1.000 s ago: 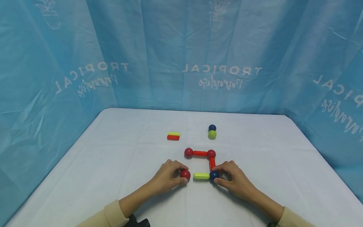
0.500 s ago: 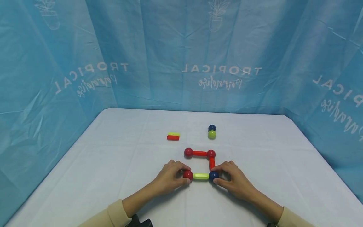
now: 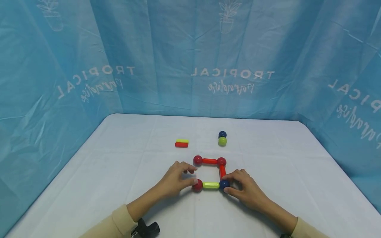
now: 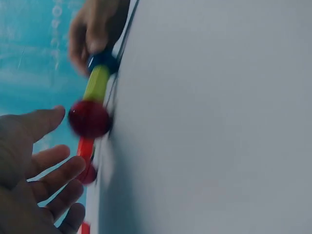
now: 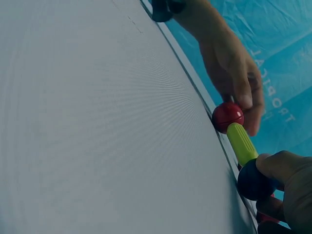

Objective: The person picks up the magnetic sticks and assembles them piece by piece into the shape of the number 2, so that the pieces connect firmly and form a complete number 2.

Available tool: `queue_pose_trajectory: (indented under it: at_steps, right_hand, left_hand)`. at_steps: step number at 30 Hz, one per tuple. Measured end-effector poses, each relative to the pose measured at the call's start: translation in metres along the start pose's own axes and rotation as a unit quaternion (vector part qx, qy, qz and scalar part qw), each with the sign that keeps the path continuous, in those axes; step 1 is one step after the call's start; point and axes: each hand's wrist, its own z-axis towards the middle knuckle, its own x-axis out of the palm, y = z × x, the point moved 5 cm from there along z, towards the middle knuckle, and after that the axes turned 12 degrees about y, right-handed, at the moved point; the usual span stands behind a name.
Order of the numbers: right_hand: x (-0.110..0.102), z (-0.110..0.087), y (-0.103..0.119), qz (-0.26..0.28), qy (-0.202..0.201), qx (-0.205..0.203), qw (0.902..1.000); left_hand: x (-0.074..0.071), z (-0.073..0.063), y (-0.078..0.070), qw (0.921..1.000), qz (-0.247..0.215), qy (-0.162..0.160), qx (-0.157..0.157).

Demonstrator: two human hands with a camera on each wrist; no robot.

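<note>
My right hand pinches a dark blue ball at the near right corner of a ball-and-rod shape. From that ball a yellow-green rod runs left to a red ball, and a red rod runs back to a second red ball. Another red rod joins it to a third red ball. Beside the near red ball, my left hand has its fingers spread apart. In the left wrist view a gap shows between its thumb and the near red ball.
Farther back on the white-covered table lie a loose yellow-green rod and a loose red rod, side by side. To their right sit a dark blue ball and a green ball. A blue curtain surrounds the table.
My left hand brought the red ball right until it met the yellow-green rod, then its fingers opened and lifted off the ball. My right hand has stayed on the blue ball.
</note>
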Motion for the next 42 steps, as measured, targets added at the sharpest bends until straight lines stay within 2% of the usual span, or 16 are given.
queue_pose_trajectory:
  at_steps: [6,10,16,20,27,31,42]
  right_hand:
    - [-0.001,0.0,0.0,0.005,-0.001,0.0,1.0]
    - [0.0,0.0,-0.001,0.005,0.0,-0.003,1.0]
    - [0.001,0.0,0.0,0.006,-0.001,-0.002,1.0]
    - [0.001,0.0,0.0,0.01,-0.001,0.001,0.9999]
    - [0.002,0.0,-0.002,0.001,0.0,-0.005,1.0]
    - [0.002,0.0,-0.002,0.0,0.001,-0.004,1.0]
    - [0.001,0.0,-0.002,0.001,-0.001,-0.002,1.0]
  left_hand:
    - [-0.04,0.031,0.021,0.9938,0.022,-0.1,-0.041]
    - [-0.059,0.053,0.035,0.989,0.041,-0.131,-0.053]
    - [-0.068,0.073,0.044,0.9856,0.089,-0.127,-0.067]
    - [-0.068,0.079,0.046,0.982,0.116,-0.122,-0.085]
    - [-0.067,0.086,0.049,0.9779,0.137,-0.121,-0.102]
    - [-0.067,0.089,0.051,0.977,0.139,-0.114,-0.115]
    - [-0.065,0.091,0.063,0.9848,0.087,-0.097,-0.115]
